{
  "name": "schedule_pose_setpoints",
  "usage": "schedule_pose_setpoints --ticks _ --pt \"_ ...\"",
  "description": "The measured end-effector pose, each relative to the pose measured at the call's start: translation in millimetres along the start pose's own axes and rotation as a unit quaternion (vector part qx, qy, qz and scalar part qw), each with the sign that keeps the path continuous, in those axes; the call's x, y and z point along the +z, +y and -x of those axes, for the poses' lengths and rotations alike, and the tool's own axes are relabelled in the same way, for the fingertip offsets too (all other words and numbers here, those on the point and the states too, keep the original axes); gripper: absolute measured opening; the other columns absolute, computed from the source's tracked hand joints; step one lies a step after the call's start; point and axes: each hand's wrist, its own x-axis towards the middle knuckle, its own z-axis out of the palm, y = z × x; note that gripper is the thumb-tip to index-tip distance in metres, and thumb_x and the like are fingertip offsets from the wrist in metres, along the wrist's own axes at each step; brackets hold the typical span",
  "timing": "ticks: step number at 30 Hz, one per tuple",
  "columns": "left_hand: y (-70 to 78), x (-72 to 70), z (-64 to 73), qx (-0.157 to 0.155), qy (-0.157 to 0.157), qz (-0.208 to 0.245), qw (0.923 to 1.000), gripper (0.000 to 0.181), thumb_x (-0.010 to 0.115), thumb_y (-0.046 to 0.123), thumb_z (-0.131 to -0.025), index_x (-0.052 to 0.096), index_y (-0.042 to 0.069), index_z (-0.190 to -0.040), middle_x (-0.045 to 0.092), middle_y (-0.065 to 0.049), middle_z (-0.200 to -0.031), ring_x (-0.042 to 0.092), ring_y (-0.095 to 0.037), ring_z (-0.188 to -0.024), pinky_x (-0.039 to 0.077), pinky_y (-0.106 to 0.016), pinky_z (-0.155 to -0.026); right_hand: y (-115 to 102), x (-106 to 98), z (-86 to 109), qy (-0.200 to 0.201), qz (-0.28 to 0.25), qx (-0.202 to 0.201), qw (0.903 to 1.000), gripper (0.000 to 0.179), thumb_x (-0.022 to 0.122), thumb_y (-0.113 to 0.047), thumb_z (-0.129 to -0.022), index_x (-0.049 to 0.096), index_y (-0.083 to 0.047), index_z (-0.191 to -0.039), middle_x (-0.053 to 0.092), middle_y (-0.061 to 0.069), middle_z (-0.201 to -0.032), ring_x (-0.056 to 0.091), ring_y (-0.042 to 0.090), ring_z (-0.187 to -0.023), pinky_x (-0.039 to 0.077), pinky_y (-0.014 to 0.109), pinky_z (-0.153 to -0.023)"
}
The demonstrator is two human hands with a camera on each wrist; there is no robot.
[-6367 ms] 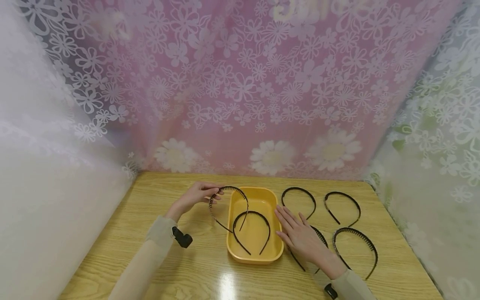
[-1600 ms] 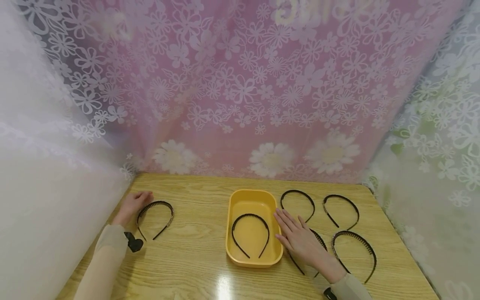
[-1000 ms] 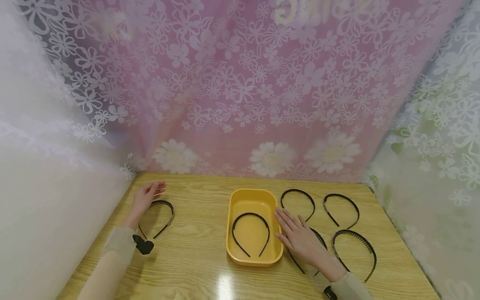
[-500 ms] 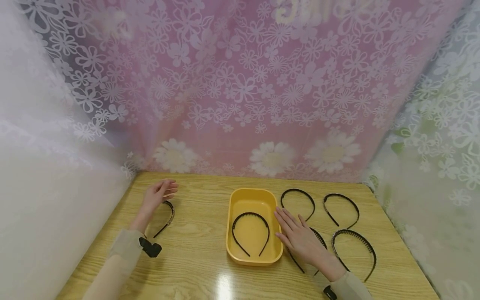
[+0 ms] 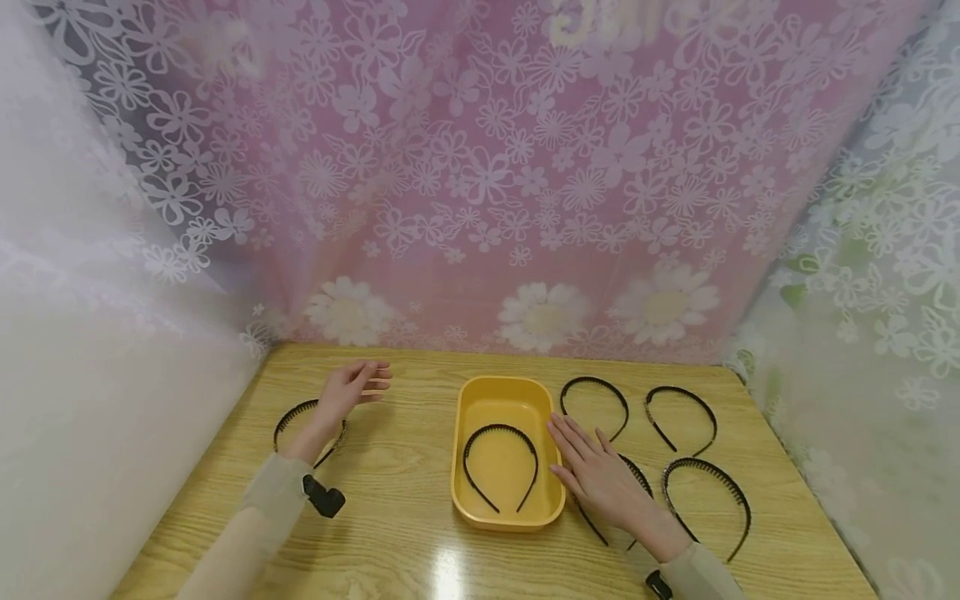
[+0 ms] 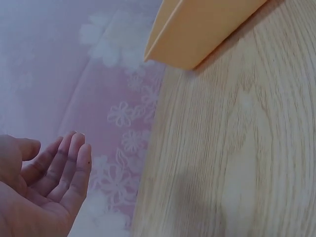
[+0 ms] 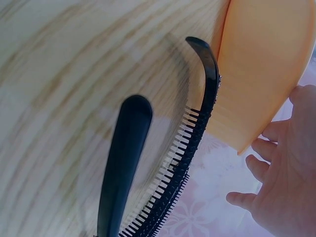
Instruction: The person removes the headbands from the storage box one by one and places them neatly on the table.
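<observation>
My left hand [image 5: 351,392] hovers over the left part of the table, fingers loosely extended and holding nothing. Below its wrist lies a black toothed headband [image 5: 291,411], partly hidden by the forearm. In the left wrist view the left hand [image 6: 54,182] is palm-up and relaxed. My right hand [image 5: 596,475] rests with straight fingers on the right rim of the yellow tray [image 5: 465,500]; the right wrist view shows its fingertips at the tray's edge. Inside the tray is one black headband [image 5: 501,427]. Another headband [image 5: 636,472] lies partly hidden under the right hand.
Right of the tray, more black headbands lie on the wooden table [image 5: 397,517]: one at the back [image 5: 595,380], one at the back right [image 5: 682,390] and one at the front right [image 5: 708,463]. A flowered pink curtain [image 5: 450,208] hangs behind the table.
Earlier my left hand carried a headband from over the tray; it now lies at the table's left. Since then the left hand has moved back rightward without it. The right hand has stayed put.
</observation>
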Motion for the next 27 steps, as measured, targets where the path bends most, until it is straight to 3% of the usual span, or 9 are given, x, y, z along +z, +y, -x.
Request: schedule_pose_setpoints --ticks 4,16,21,27 --pt "6.0 13.1 -2.3 0.014 -0.02 -0.007 0.9997 0.046 0.045 0.029 -0.11 0.057 -0.006 -0.138 0.061 -0.03 -0.131 0.062 -0.046 -0.117 0.055 -0.054 -0.095 -0.1 0.3 -0.1 -0.001 -0.002 0.002 1.0 0.069 0.059 -0.035 -0.103 0.032 -0.006 -0.159 0.03 0.01 -0.165 0.029 0.03 -0.151 0.027 0.065 -0.116" --pt "17.5 51.6 -11.8 0.011 -0.055 -0.03 0.998 0.041 0.049 0.028 -0.109 0.063 -0.004 -0.131 0.068 -0.024 -0.12 0.067 -0.042 -0.109 0.059 -0.048 -0.088 -0.7 0.4 -0.6 0.005 -0.005 0.001 1.0 0.068 0.057 -0.037 -0.104 0.034 -0.005 -0.158 0.031 0.01 -0.165 0.03 0.031 -0.151 0.027 0.065 -0.116" --pt "21.6 67.0 -13.4 0.015 -0.073 -0.023 0.997 0.036 0.05 0.025 -0.109 0.066 -0.001 -0.128 0.067 -0.026 -0.119 0.067 -0.044 -0.107 0.059 -0.051 -0.087 -0.4 0.8 -0.6 0.008 -0.002 -0.001 1.0 0.067 0.054 -0.039 -0.105 0.033 -0.005 -0.159 0.031 0.01 -0.165 0.03 0.032 -0.151 0.027 0.065 -0.116" --pt "22.1 84.9 -15.6 0.022 -0.101 -0.027 0.9943 0.037 0.05 0.022 -0.108 0.065 -0.005 -0.128 0.068 -0.026 -0.117 0.069 -0.041 -0.104 0.058 -0.053 -0.086 -0.4 0.2 -0.1 0.005 -0.002 0.0 1.0 0.068 0.056 -0.037 -0.104 0.033 -0.005 -0.159 0.03 0.01 -0.165 0.029 0.031 -0.151 0.027 0.065 -0.116"
